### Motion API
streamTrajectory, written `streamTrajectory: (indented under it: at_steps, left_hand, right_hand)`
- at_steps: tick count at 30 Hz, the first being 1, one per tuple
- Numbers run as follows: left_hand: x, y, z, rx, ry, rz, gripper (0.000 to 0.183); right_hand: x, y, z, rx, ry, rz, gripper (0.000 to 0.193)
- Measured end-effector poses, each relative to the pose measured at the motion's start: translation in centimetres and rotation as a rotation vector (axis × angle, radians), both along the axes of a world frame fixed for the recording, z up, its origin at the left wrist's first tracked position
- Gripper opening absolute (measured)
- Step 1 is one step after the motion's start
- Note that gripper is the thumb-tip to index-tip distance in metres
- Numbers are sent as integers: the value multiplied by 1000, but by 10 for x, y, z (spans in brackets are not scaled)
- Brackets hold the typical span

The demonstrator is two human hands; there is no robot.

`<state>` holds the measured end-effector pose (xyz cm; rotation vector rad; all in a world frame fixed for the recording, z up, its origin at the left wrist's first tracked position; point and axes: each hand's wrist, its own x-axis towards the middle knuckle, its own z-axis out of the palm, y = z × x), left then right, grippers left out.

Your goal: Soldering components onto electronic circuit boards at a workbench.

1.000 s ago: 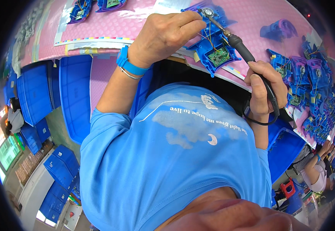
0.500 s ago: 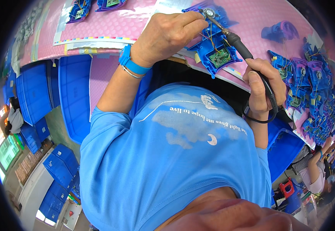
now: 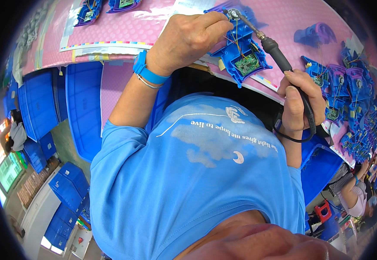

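The right hand [image 3: 294, 110] has shifted slightly rightward over the last 0.5 s, bringing the soldering iron [image 3: 277, 54] with it. Its metal tip now sits by the right side of the round metal part [image 3: 234, 14], and more of the blue housing [image 3: 235, 74] shows past the shaft. Whether the tip touches the metal or has just lifted off is too small to tell. My reading is that the joint there is near a pause or a small re-aim, with the work remaining at that spot.

The right hand grasps the iron's handle like a thick pen, its cord [image 3: 299, 140] looping below the wrist. The left hand [image 3: 188, 41] has barely moved; its thumb and forefinger are pinched together just left of the round part, but what they pinch, if anything, cannot be made out.

The housing lies open between the 2 hands, at the near edge of the pink bench [image 3: 119, 31]. Its green circuit board [image 3: 246, 64] sits nearer the body than the fingertips, with thin wires [image 3: 237, 38] running from it toward the round part. Beyond the left hand, off to its left, lie 2 similar open units [image 3: 87, 15]; a pile of housings [image 3: 356, 93] spreads right of the right hand.
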<state>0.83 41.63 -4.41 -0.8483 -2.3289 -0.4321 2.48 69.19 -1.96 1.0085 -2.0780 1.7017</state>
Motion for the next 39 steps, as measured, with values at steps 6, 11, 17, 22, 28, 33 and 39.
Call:
streamTrajectory:
  at_steps: [6, 11, 17, 22, 28, 33, 39]
  left_hand:
    - [-2, 1, 0, 9, 0, -18, 27]
    - [0, 1, 5, 52, -60, -46, 25]
    - [16, -19, 16, 343, -379, -218, 30]
    - [30, -9, 15, 309, -485, -209, 40]
    - [3, -1, 12, -3, -363, -101, 29]
    - [-44, -67, 26, -141, -246, -86, 26]
    - [-72, -178, 37, -218, -437, 27, 28]
  right_hand:
    - [0, 3, 0, 0, 4, -10, 24]
    - [0, 3, 1, -26, -3, -12, 24]
    - [3, 10, 0, -109, -61, -49, 26]
    - [2, 17, -1, -188, -68, -70, 28]
    - [4, 35, -1, -239, -47, -136, 29]
    - [12, 50, -1, -242, -16, -164, 29]
    - [17, 39, 3, -322, -19, -347, 23]
